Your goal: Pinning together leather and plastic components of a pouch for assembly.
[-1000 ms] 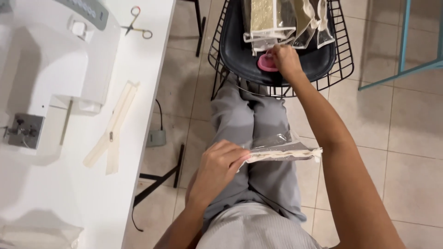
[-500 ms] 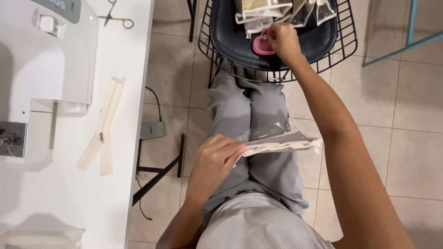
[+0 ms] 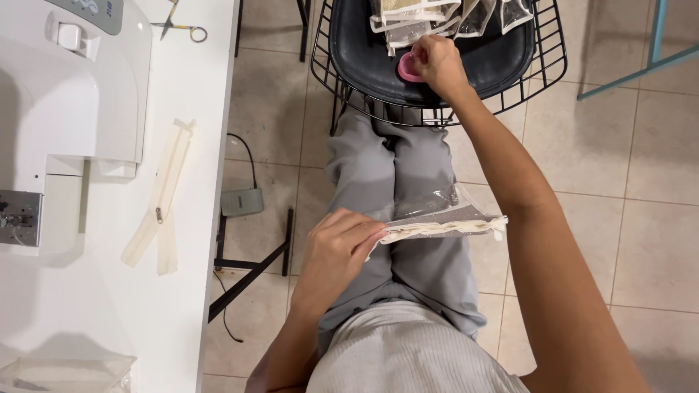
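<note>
Seated person's left hand [image 3: 338, 247] pinches a clear zippered pouch [image 3: 437, 218] over the lap, pouch extending toward 3 o'clock. Right hand [image 3: 437, 64] grasps a pink object [image 3: 408, 67] on the black chair [image 3: 364, 51] at 12 o'clock.

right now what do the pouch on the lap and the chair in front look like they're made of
Pouch in the left hand: looks like clear glossy plastic film, since the grey trousers show through, edged with a cream fabric zipper tape. Chair: black wire frame, probably metal, with a smooth dark seat pad, perhaps leatherette.
</note>
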